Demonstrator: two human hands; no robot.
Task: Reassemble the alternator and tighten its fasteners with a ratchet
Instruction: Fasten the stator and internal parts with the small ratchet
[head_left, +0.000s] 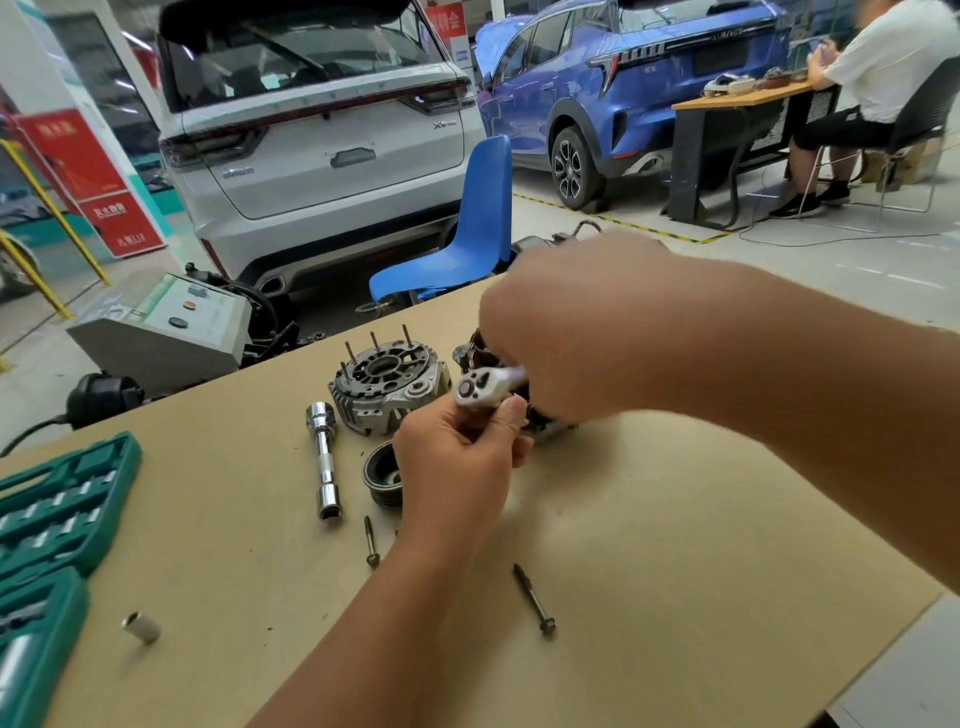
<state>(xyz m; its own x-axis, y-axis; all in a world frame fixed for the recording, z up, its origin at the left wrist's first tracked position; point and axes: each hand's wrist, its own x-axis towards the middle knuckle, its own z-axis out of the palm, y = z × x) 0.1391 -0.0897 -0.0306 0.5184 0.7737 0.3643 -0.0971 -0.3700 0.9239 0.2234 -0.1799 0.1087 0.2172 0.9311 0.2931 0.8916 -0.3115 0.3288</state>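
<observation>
Ratchet (485, 388) in both hands sat near the middle of the bench (675, 545), its round head facing up. The left hand (457, 457) pinched just under that head with thumb and curled fingers; the right hand (566, 338) closed round the handle, which was blurred. Beneath them, at about 3 o'clock of the ratchet head, lay a dark alternator part (545, 423), mostly hidden by the hands, so I could not tell how the tool met it. At 9 o'clock of the ratchet stood the grey alternator housing (389, 387), open face up, with four thin studs rising from its far rim. At 6 o'clock of the housing rested the black ribbed pulley (382, 478), partly behind the left wrist. A chrome socket extension (324, 457) lay at 9 o'clock of the pulley. Two long bolts lay nearer: one (370, 540) at 6 o'clock of the pulley, another (534, 600) at 4 o'clock. A loose small socket (141, 626) lay at 7 o'clock, beside the green socket case (52, 519).
</observation>
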